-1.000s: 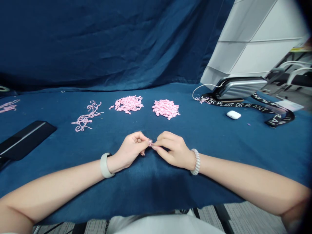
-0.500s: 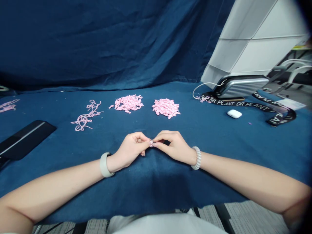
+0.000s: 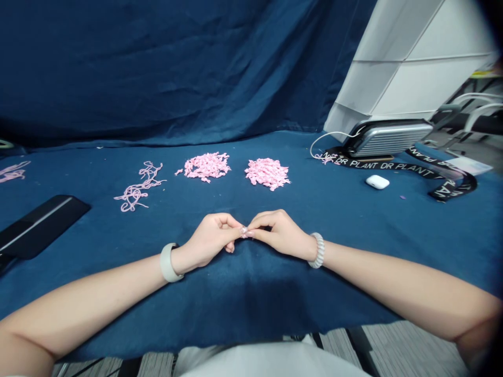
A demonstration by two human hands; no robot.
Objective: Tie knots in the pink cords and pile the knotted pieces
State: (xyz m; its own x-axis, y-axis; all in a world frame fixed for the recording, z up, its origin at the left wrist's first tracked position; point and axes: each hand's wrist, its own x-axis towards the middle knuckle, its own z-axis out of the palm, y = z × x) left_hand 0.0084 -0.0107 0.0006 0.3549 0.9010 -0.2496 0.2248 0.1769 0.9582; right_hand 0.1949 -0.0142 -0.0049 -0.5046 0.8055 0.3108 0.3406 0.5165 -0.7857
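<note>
My left hand [image 3: 214, 238] and my right hand [image 3: 281, 233] meet fingertip to fingertip above the blue cloth [image 3: 251, 303], both closed in a pinch. A trace of pink shows where the tips meet; the fingers cover most of it, and its kind is not clear. Beyond my hands lie two heaps of small knotted-looking pink pieces, a left heap [image 3: 207, 167] and a right heap [image 3: 268, 173]. Loose pink yarn strands [image 3: 135, 193] lie tangled to the left of the heaps.
More pink yarn [image 3: 13, 171] lies at the far left, above a black flat object [image 3: 43, 225]. On the right are a white earbud case [image 3: 378, 182], a black lettered lanyard [image 3: 393, 167] and a silver ribbed case [image 3: 395, 139] with a white cable. A blue curtain [image 3: 176, 68] hangs behind.
Both hands keep their pinch in nearly the same spot, with only a very slight shift of the wrists. The heaps and strands look the same.
</note>
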